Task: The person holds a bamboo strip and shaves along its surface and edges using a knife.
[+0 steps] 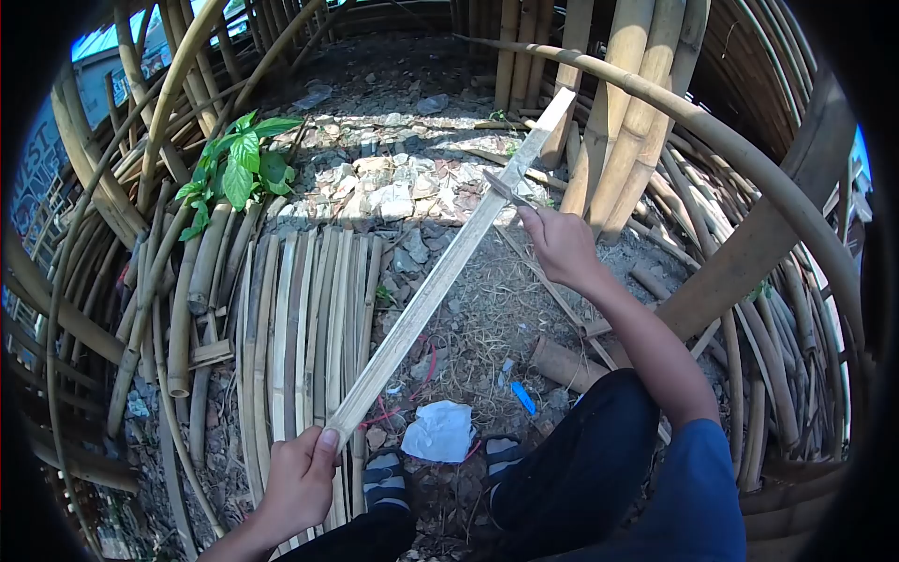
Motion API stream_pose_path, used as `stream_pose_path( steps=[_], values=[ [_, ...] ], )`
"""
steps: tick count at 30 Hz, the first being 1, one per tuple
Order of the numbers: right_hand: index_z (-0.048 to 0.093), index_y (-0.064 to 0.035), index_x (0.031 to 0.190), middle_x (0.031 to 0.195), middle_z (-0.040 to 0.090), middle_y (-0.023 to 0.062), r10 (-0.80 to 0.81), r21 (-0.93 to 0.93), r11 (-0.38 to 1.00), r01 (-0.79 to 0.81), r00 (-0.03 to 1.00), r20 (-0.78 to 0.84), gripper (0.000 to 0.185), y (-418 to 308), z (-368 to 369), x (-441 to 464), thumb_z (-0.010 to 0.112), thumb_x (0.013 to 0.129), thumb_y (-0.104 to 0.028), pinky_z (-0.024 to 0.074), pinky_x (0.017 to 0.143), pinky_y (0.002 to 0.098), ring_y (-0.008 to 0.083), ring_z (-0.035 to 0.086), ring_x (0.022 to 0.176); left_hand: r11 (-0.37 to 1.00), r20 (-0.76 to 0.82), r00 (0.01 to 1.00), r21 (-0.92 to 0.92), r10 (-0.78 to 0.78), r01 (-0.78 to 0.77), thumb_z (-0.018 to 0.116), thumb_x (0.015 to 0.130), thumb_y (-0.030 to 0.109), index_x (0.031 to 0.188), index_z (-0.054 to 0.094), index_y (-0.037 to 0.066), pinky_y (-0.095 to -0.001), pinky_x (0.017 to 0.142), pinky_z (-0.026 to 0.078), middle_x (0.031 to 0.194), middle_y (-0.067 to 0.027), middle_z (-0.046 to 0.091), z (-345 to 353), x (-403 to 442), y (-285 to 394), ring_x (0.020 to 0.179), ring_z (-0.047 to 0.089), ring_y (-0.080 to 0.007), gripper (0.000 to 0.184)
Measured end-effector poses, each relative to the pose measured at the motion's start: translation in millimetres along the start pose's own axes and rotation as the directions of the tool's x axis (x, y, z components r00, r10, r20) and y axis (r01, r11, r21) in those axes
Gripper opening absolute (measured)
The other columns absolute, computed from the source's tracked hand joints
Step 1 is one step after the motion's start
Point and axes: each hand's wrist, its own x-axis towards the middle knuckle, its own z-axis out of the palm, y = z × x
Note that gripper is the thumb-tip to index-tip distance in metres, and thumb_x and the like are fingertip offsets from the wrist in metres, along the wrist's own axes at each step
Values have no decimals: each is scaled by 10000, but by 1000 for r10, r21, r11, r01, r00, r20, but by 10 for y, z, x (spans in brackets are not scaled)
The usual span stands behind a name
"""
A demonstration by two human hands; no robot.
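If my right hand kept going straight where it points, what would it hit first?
Probably the pale bamboo strip: the knife-like tool in your right hand lies across it, though depth there is hard to judge.

The ground is littered with stones and dry straw. It supports a row of bamboo strips, a white sheet and a small blue object.

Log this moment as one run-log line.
left hand: grips near end of bamboo strip | right hand: holds blade across bamboo strip, toward far end | split bamboo pieces: lying side by side
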Motion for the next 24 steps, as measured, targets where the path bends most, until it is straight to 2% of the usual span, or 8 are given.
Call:
stream_pose_path(
  steps=[1, 2, 6, 9, 13, 17, 19, 24],
  values=[
    [654, 6, 798, 698, 650, 257, -17, -13, 1000, 17, 1000, 11, 629, 29, -28, 30, 371, 1045, -498, 500, 657, 539, 459, 655, 706, 999, 15, 1000, -36, -19, 19, 443, 1076, 300, 778, 558, -24, -262, 473, 341, 601, 9, 474, 7, 14, -1, 528, 408, -53, 455],
    [646, 1, 783, 672, 633, 254, 23, 69, 997, -23, 1000, 7, 612, -2, 6, -17, 386, 1044, -487, 493, 639, 537, 451, 654, 695, 999, 17, 1000, -40, -18, 18, 443, 1076, 300, 778, 558, -24, -262, 473, 341, 601, 9, 474, 15, 27, 6, 528, 408, -53, 455],
    [557, 4, 733, 594, 535, 238, -184, 226, 964, 142, 967, 176, 500, -524, 1, -502, 477, 1035, -386, 440, 582, 512, 451, 581, 610, 994, 42, 996, -67, -83, 86, 453, 1069, 304, 772, 569, -33, -296, 466, 361, 568, -30, 492, 30, 63, 3, 494, 440, -92, 465],
    [569, -14, 724, 577, 590, 210, -328, 261, 924, 280, 930, 166, 513, -660, 32, -683, 487, 1023, -423, 485, 534, 512, 429, 624, 564, 989, 46, 993, -95, -112, 116, 459, 1064, 304, 750, 582, -50, -327, 474, 391, 538, -68, 520, 29, 44, 21, 480, 479, -125, 489],
    [565, -21, 719, 572, 588, 207, -266, 142, 956, 257, 962, 54, 537, -370, 48, -480, 472, 1025, -452, 484, 518, 510, 422, 620, 552, 978, 94, 990, -170, -107, 122, 446, 1075, 329, 794, 531, 12, -242, 425, 302, 601, 30, 437, 17, 13, 17, 477, 370, -46, 433],
    [536, -24, 702, 575, 537, 218, -214, 98, 974, 206, 974, 74, 521, -163, 64, -423, 472, 1029, -424, 440, 546, 515, 436, 584, 576, 982, 109, 987, -138, -115, 130, 446, 1075, 324, 790, 532, 12, -243, 423, 303, 598, 28, 435, 30, 23, 36, 474, 370, -49, 432],
    [578, -26, 742, 610, 603, 222, -143, 30, 990, 141, 986, 91, 574, -100, 81, -387, 420, 1032, -496, 482, 566, 532, 434, 632, 606, 984, 75, 987, -99, -141, 148, 458, 1066, 310, 738, 571, -45, -306, 463, 373, 542, -39, 504, 32, 25, 45, 477, 454, -99, 496],
    [602, -26, 752, 651, 628, 221, -54, 12, 998, 54, 998, 43, 599, 283, 117, -190, 398, 1032, -515, 489, 599, 538, 426, 649, 647, 982, 87, 984, -93, -157, 165, 458, 1065, 302, 743, 577, -42, -298, 459, 368, 544, -34, 508, 41, -4, 0, 475, 458, -95, 486]
  ],
)
